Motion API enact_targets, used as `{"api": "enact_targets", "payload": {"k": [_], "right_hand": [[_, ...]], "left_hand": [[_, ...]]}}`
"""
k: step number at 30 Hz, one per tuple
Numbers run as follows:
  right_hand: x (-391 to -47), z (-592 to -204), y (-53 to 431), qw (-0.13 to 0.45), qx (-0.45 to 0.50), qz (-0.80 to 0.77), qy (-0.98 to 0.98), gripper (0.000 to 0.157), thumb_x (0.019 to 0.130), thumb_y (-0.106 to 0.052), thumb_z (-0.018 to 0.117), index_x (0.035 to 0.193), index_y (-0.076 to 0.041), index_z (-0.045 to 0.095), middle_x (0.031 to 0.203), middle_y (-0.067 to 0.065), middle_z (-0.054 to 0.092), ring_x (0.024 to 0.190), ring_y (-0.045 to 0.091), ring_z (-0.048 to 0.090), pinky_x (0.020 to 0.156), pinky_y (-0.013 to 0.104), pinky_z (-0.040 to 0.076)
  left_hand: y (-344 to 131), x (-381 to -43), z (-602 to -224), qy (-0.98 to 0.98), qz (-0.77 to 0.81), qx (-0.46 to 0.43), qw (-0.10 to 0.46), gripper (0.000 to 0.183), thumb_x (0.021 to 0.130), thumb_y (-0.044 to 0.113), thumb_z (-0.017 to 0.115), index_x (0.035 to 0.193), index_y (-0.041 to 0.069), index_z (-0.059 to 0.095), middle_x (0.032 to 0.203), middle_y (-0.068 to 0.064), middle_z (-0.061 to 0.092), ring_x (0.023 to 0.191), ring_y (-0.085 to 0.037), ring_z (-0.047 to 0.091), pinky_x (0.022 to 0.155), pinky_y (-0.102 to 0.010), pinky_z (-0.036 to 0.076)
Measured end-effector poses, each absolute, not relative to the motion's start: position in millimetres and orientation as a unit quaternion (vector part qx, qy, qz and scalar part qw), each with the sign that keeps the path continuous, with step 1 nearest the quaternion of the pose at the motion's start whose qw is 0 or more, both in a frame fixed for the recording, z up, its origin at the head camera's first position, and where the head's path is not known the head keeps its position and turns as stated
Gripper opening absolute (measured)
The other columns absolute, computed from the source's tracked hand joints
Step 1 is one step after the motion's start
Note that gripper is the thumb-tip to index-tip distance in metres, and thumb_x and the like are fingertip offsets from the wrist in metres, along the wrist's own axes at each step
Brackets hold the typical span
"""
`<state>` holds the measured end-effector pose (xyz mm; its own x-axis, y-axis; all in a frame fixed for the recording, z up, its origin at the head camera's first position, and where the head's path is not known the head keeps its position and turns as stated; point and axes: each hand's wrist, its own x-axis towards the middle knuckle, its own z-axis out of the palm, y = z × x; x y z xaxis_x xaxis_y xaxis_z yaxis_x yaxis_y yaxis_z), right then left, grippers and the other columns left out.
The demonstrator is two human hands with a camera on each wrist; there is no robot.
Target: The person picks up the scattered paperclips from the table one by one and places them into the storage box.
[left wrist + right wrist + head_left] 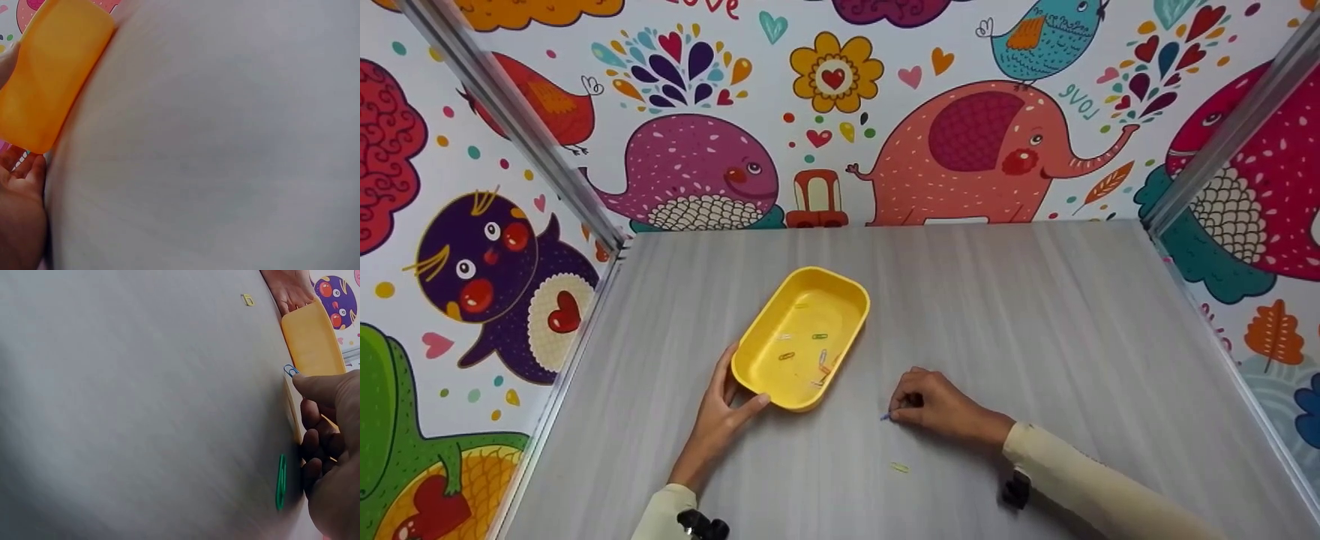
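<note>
A yellow plastic tray [751,358] sits on the table with several coloured paper clips [820,337] scattered inside. My left hand [722,420] grips its near-left corner, thumb at the near rim and fingers along the outer side. Right of the tray, my right hand [941,405] pinches a blue paper clip [290,370] between thumb and fingertips, close to the tabletop. A yellow paper clip [900,467] lies on the table nearer to me. The right wrist view also shows a green paper clip [280,482] beside the right hand; I cannot make it out in the head view.
The grey wood-grain table [1020,300] is bordered by printed cartoon panels at the back and both sides. Metal posts [1207,142] rise at the back corners. A small black device [1015,490] is strapped at the right wrist, another [703,523] at the left.
</note>
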<state>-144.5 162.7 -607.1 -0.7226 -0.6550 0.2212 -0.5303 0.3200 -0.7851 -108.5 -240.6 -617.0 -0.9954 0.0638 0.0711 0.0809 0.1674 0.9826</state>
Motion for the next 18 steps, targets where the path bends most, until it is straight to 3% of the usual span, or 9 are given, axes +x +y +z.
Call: {"api": "enact_targets", "payload": {"k": [18], "right_hand": [[-144.3,-604.2,163.2,0.068,-0.366,-0.448,0.813,0.012,0.094,-0.006,0.087,0.090,-0.016,0.083,0.085,-0.007,0.071,0.081,0.022,0.060,0.074,0.027,0.047]], "left_hand": [[-238.8,-108.3,-617.0,-0.765,-0.643,-0.034,0.004,0.106,0.096,0.009,0.086,0.177,0.015,0.018,0.181,-0.011,0.024,0.165,-0.033,0.031,0.116,-0.011,0.035]]}}
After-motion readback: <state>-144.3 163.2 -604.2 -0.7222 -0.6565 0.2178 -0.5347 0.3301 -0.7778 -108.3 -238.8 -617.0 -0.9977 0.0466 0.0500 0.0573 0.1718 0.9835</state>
